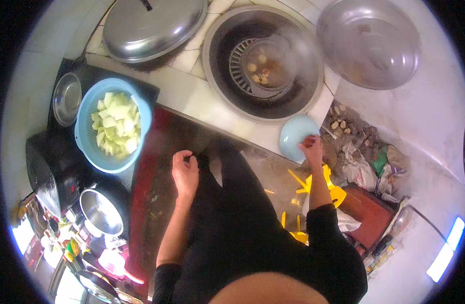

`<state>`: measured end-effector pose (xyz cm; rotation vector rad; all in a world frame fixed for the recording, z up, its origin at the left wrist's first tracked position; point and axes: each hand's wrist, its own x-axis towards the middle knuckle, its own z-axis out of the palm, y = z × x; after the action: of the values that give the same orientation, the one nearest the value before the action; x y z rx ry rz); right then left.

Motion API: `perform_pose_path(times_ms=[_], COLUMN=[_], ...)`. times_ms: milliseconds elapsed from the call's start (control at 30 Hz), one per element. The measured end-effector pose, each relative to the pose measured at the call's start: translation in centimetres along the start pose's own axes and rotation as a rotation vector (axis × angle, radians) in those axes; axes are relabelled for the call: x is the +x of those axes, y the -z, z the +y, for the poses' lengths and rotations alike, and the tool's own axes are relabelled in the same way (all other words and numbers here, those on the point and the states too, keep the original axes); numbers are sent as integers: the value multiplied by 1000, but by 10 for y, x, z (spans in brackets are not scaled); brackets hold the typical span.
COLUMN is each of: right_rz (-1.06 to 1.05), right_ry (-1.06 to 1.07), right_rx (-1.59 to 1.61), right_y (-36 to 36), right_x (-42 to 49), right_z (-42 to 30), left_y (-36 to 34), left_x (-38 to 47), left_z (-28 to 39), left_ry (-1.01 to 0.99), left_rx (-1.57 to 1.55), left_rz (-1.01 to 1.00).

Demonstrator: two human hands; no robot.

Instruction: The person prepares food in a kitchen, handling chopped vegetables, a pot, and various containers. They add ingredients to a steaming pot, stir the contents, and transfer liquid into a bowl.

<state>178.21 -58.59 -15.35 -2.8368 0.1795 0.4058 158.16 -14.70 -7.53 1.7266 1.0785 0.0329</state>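
Observation:
My right hand [312,151] is over a light blue dish [293,133] at the stove's front edge. Its thumb and fingers close around a small reddish-brown thing [309,141], too blurred to name. Loosely curled and with nothing visible in it, my left hand [185,176] hangs in front of my dark trousers. Beyond the hands, a large wok [221,89] is set into the tiled stove. Steam rises from brown liquid [272,72] at its bottom, where pale pieces like garlic lie. A grey slotted part [240,60] curves around the liquid's left side.
At left, a blue plastic colander [80,131] holds pale green vegetable chunks [118,121]. Large metal lids [152,34] [369,41] flank the wok. A steel bowl [101,212] sits lower left. Yellow plastic stool parts [333,190], sacks [359,165] and rubble lie at right.

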Motion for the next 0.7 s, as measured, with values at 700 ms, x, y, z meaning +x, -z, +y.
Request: perform_pose_path(times_ms=[700], right_rz=[115], right_ry=[634], right_rx=[444], right_y=[-21], right_x=[-76], right_z=[-274], left_y=[190], left_x=[-72], left_z=[-50], left_ry=[-51], left_rx=[-80], left_rz=[765])
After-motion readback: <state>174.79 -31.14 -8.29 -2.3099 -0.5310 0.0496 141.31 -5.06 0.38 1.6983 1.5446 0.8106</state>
